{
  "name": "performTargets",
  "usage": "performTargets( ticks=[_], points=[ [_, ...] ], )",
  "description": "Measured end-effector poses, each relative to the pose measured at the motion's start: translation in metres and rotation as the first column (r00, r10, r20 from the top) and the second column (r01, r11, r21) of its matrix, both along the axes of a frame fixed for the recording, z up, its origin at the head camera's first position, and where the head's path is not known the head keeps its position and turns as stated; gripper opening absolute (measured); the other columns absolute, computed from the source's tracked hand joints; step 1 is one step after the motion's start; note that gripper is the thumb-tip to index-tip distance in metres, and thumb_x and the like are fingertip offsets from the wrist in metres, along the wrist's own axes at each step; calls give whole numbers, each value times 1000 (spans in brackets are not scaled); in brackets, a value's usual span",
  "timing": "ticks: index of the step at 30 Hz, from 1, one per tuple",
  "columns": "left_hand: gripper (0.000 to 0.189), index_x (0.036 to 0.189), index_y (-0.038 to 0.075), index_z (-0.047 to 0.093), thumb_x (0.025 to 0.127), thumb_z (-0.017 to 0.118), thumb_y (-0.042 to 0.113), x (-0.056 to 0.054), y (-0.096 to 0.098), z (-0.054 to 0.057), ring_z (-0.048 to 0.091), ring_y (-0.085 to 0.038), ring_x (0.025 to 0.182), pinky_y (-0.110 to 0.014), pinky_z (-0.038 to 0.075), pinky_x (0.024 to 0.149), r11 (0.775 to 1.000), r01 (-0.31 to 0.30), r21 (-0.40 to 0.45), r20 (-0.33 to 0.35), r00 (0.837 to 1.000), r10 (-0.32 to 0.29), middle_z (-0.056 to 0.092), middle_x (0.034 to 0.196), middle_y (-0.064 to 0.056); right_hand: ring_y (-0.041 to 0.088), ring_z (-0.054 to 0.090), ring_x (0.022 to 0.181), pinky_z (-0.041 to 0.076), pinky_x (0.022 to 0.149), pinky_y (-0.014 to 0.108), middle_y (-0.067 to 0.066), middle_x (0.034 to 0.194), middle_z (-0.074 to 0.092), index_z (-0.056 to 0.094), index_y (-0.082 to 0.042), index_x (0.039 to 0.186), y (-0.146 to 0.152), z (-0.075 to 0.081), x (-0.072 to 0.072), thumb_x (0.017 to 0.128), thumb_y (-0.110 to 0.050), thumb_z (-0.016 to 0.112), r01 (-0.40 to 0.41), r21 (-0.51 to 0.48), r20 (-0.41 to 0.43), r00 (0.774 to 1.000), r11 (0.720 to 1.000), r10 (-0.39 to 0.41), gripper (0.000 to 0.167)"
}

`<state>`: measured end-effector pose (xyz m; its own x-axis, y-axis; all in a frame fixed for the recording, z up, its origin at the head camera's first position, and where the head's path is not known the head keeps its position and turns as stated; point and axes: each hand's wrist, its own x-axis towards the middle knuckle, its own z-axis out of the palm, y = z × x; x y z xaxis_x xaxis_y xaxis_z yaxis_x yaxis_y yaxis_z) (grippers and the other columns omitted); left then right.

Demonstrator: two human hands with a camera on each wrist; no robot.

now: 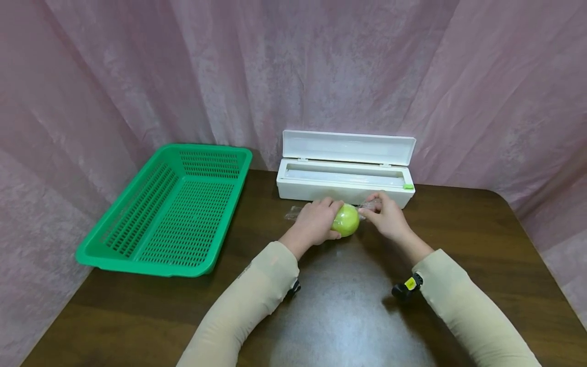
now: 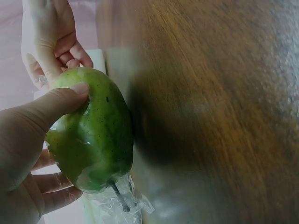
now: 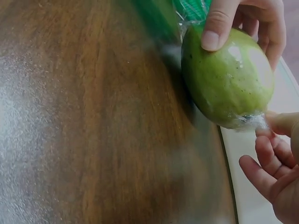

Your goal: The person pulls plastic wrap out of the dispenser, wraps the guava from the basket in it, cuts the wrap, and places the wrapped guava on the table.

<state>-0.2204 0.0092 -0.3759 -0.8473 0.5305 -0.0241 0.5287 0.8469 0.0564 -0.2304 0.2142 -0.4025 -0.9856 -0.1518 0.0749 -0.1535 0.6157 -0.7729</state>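
Observation:
A green pear (image 1: 346,220) wrapped in clear plastic film is close over the table, in front of the white box. My left hand (image 1: 316,221) grips it from the left, thumb on the near side and fingers round the back. In the left wrist view the pear's dark stem (image 2: 120,197) shows beside loose, crumpled film (image 2: 135,207). At the opposite end, my right hand (image 1: 387,216) pinches the gathered film between thumb and forefinger. The right wrist view shows that twist of film (image 3: 252,122) right against the pear, with the other fingers loosely curled.
Behind the hands stands a white film dispenser box (image 1: 321,192) with its lid (image 1: 348,148) raised and a roll inside. A green plastic basket (image 1: 211,255) is at the left on the brown wooden table (image 1: 481,244). A pink curtain (image 1: 348,66) hangs behind.

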Motion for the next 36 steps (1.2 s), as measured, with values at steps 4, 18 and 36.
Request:
performTargets(
  ticks=[4,18,36],
  points=[
    [81,144,16,38,79,70,52,0,-1,-3,52,-23,117,-38,48,93,1000,2,-5,-6,1000,-2,49,136,-4,13,54,58,38,48,25,18,78,69,37,-2,106,-2,-2,3,90,-21,66,42,7,-14,999,999,-42,38],
    [82,145,17,37,79,70,52,-2,-2,-3,51,-23,119,-38,46,95,1000,-3,-3,12,1000,3,48,138,-3,13,61,75,47,62,16,11,83,69,49,-4,85,10,-2,19,83,-12,73,47,60,-226,973,997,-33,25],
    [82,145,16,37,80,69,53,-4,-2,-3,51,-24,119,-39,46,96,1000,3,8,9,1000,-3,48,138,-3,33,61,109,51,88,41,18,120,63,63,1,120,15,-20,9,74,-3,78,-151,296,-532,794,943,294,49]
  ],
)
